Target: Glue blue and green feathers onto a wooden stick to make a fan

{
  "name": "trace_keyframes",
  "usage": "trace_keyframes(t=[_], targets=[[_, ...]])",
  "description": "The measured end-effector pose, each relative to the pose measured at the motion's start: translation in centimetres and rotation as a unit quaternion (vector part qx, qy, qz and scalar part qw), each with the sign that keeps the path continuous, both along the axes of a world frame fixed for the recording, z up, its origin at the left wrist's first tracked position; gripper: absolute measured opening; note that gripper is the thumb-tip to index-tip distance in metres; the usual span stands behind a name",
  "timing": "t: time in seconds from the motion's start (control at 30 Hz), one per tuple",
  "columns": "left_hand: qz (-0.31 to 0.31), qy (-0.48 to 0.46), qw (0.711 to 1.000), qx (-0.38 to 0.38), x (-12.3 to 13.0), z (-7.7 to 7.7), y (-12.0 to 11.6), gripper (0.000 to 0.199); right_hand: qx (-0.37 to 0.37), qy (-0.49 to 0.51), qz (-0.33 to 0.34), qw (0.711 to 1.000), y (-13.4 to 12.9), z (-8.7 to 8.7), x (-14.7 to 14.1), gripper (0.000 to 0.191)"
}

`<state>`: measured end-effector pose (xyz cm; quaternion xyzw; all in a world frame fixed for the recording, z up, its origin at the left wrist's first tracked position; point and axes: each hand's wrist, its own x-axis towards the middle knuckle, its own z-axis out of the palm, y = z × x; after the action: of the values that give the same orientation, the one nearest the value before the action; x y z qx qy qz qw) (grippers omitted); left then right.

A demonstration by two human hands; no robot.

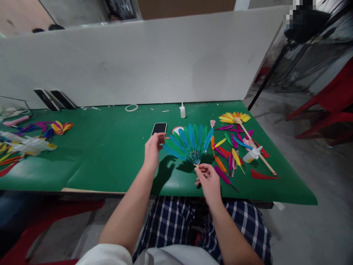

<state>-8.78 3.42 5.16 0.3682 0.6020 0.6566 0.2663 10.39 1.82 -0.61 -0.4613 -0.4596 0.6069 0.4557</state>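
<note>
A fan of blue and green feathers (190, 141) is spread out above the green table (110, 147). My right hand (207, 177) pinches its short base, below the feathers. My left hand (154, 145) is at the fan's left edge, its fingers drawn together near the outermost blue feather; whether they grip it cannot be made out. Just behind my left hand lies a dark phone (159, 128). A round white piece with a red rim (178, 130) is partly hidden behind the fan.
Loose coloured feathers (224, 152), a yellow feather fan on a stick (234, 117) and a glue bottle (252, 154) lie at the right. Another bottle (182, 110) stands near the white board (154, 62). Feathers and bottles (33, 145) cover the far left.
</note>
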Motion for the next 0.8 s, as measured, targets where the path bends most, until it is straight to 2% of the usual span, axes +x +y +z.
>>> trace_keyframes(t=[0.1, 0.17, 0.6, 0.8], targets=[[-0.050, 0.087, 0.995, -0.023, 0.4, 2.6, 0.2, 0.031, 0.003, -0.003, 0.000, 1.000, -0.1, -0.1, 0.0, 0.027], [-0.053, 0.115, 0.991, -0.038, 0.6, 3.4, 0.4, 0.025, 0.004, -0.007, 0.001, 1.000, -0.1, -0.1, 0.0, 0.027], [-0.062, 0.096, 0.992, -0.050, 0.5, 3.3, 0.9, 0.027, 0.009, -0.010, 0.004, 1.000, -0.1, -0.2, 0.1, 0.027], [-0.098, -0.039, 0.994, -0.003, -0.2, 3.0, 0.5, 0.051, -0.001, 0.000, 0.002, 1.000, 0.1, -0.1, 0.1, 0.028]])
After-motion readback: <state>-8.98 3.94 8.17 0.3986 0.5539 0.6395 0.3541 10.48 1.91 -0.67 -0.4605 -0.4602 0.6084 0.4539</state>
